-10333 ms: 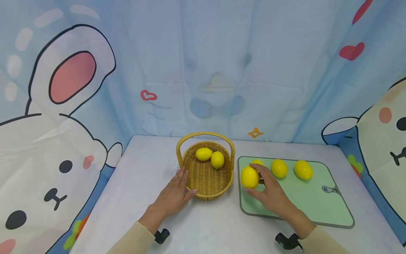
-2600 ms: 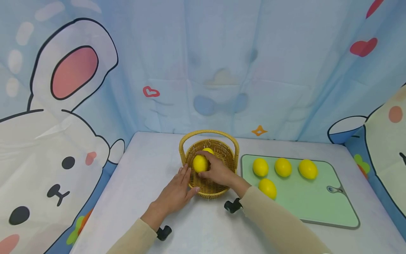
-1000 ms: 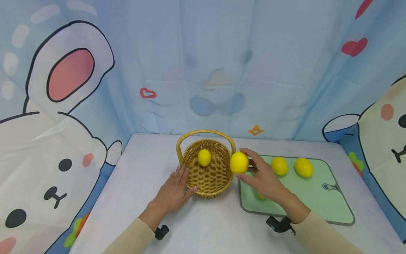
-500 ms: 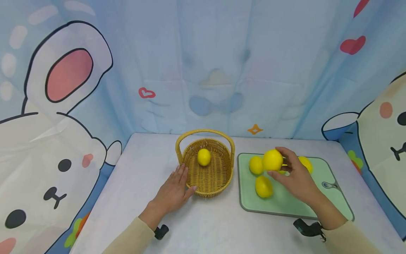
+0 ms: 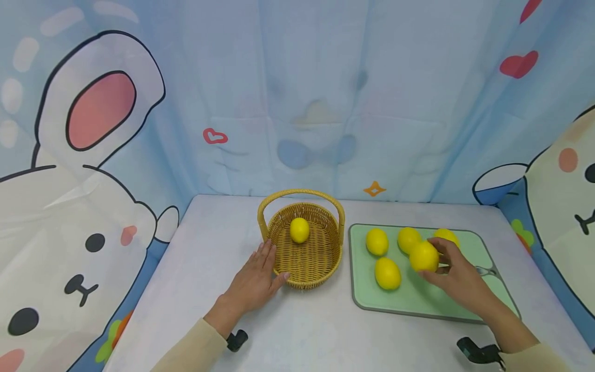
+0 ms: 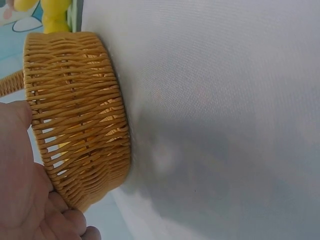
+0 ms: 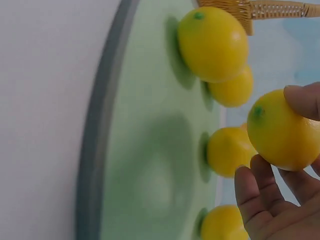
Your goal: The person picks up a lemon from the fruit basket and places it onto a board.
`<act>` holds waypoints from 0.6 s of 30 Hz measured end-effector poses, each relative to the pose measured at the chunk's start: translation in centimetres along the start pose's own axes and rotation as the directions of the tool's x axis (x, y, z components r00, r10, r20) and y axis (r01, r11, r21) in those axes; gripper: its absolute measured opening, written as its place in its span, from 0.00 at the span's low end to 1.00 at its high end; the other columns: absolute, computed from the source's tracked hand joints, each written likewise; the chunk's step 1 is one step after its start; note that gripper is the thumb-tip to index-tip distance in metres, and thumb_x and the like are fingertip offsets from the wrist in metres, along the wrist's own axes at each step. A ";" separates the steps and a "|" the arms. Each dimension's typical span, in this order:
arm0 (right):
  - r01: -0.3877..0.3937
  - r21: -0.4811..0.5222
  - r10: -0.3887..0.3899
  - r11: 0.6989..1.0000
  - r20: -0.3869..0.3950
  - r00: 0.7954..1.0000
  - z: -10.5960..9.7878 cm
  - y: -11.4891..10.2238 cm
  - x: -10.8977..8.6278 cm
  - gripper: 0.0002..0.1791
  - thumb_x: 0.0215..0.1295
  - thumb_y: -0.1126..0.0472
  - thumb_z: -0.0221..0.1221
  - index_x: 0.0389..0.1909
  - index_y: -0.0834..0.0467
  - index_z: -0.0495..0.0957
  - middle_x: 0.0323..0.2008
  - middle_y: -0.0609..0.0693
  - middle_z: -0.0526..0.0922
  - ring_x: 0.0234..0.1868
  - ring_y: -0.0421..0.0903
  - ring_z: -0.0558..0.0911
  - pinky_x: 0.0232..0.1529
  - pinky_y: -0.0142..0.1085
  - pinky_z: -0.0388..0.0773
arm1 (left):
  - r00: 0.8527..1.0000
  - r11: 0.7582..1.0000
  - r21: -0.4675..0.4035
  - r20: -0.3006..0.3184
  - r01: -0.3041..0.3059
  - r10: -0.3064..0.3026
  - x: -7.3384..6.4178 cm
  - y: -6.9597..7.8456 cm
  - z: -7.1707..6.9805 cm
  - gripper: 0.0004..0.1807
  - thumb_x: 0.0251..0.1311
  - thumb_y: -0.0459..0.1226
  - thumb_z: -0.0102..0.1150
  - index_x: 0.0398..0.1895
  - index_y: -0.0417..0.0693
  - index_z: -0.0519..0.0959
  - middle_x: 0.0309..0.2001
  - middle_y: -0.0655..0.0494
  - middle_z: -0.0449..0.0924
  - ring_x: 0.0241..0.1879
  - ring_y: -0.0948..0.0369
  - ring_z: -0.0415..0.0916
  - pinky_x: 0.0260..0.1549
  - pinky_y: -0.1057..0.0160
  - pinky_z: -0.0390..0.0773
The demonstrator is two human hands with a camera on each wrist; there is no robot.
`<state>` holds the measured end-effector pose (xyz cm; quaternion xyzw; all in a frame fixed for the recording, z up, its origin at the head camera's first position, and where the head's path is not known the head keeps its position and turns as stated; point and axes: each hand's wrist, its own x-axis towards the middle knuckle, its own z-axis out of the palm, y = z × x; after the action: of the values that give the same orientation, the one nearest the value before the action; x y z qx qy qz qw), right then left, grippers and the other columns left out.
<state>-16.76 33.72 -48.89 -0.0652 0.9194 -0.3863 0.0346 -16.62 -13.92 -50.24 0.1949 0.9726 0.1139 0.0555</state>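
My right hand [image 5: 457,276] pinches a yellow lemon [image 5: 424,257] between thumb and fingers over the green cutting board [image 5: 432,305]. In the right wrist view that lemon [image 7: 282,130] hangs clear of the board, its green stem end showing. Several other lemons lie on the board, one nearest the front [image 5: 388,274], others in a back row. My left hand [image 5: 253,281] rests against the left side of the wicker basket [image 5: 304,284], fingers along its wall and thumb at the front rim. One lemon [image 5: 299,230] sits inside the basket.
The basket's arched handle [image 5: 299,192] stands upright. A white cloth covers the table [image 5: 302,330], and a blue printed curtain [image 5: 316,77] hangs behind it. The board's hanging hole [image 5: 485,270] is at its right end, partly behind the right hand.
A lemon has left the basket in my right hand, which carried it right across the board and then lower and nearer. The left hand stays at the basket.
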 end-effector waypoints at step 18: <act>-0.078 -0.114 0.092 0.990 0.124 0.988 1.5 3.1 0.1 0.50 0.70 0.41 0.68 0.79 0.66 0.58 0.71 0.72 0.70 0.62 0.68 0.77 0.57 0.64 0.79 | 1.000 1.000 -0.021 0.000 0.007 -0.007 -0.1 0.0 0.0 0.48 0.81 0.65 0.31 0.85 0.36 0.47 0.86 0.41 0.39 0.86 0.48 0.40 0.83 0.48 0.51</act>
<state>-16.94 34.78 -52.14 -0.0526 0.9368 -0.3289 0.1068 -16.54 -13.98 -50.24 0.1910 0.9720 0.1239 0.0578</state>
